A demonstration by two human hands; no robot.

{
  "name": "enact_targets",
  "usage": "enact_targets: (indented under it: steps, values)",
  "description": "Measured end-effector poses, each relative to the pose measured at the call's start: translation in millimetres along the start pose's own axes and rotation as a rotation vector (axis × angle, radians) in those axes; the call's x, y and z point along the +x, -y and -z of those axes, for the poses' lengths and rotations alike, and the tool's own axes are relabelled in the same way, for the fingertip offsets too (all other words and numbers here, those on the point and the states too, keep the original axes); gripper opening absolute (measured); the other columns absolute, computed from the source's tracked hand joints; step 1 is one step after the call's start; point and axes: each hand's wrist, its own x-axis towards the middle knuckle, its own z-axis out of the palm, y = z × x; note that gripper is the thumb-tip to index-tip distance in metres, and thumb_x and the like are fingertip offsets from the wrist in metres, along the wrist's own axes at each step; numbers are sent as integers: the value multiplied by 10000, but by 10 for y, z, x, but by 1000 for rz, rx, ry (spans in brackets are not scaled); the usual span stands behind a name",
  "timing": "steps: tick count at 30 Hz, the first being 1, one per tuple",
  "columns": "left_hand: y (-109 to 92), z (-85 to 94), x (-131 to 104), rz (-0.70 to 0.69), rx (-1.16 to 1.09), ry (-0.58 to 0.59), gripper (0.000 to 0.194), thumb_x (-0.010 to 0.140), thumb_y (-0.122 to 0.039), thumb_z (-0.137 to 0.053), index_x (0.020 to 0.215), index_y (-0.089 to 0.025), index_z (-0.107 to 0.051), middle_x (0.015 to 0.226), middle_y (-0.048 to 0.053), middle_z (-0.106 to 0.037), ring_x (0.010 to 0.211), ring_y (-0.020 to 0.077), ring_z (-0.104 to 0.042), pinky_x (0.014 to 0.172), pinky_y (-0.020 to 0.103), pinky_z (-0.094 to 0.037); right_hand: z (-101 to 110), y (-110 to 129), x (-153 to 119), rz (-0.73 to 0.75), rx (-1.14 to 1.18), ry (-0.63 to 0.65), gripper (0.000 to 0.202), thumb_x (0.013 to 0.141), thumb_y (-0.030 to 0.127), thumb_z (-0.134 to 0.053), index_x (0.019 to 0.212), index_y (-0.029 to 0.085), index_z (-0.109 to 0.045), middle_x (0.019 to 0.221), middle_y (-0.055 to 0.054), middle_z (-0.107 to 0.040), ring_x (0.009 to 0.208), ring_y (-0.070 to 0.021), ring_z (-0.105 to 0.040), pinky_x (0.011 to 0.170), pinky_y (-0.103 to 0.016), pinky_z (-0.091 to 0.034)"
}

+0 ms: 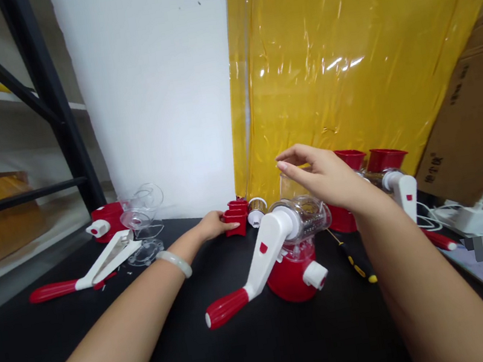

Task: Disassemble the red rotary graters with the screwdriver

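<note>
A rotary drum grater with a red base and a clear barrel stands upright in front of me. Its white crank slants down to the left and ends in a red handle. My left hand, a pale bangle on its wrist, grips the edge of a red food pusher beyond the grater. Beside that lies a loose grating drum with a white end. Above the clear hopper hovers my right hand, thumb and fingers apart; whether it touches the hopper I cannot tell.
At left lie a red base, clear plastic parts and a detached crank. A screwdriver rests right of the grater. Behind my right arm stand more graters with red hoppers, a white charger and a cardboard box.
</note>
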Motion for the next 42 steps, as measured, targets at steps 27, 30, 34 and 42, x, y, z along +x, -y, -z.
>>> enact_targets:
  steps: [27, 30, 34, 42]
  values:
    - [-1626, -320, -1169, -472, 397, 194, 519, 582, -519, -807, 971, -195, -695, 764, 29, -684, 616, 192, -593, 601, 285, -375, -35, 156, -22, -193, -168, -160, 333, 858, 511, -546, 728, 212, -479, 677, -15, -567, 621, -161, -497, 594, -291, -350]
    - [-1603, -315, -1136, -484, 463, 200, 537, 615, -548, -772, 1010, -198, -673, 828, 44, -683, 664, 200, -596, 582, 281, -370, 23, 132, -15, -191, -57, -110, 354, 861, 534, -536, 746, 201, -501, 709, -9, -569, 641, -151, -506, 600, -284, -363]
    - [-1621, -190, -1095, -454, 450, 301, 554, 622, -510, -773, 1071, -201, -668, 855, 39, -686, 692, 199, -599, 588, 262, -380, 57, 131, -33, -157, 66, -23, 359, 865, 549, -523, 793, 197, -527, 774, -12, -591, 686, -149, -527, 636, -289, -399]
    - [-1606, 88, -1072, -360, 359, 389, 584, 524, -368, -825, 1068, -223, -670, 893, 18, -708, 755, 210, -631, 662, 248, -424, -14, 174, -72, -67, 161, 134, 354, 874, 542, -528, 981, 206, -559, 1060, -65, -612, 964, -192, -572, 862, -349, -459]
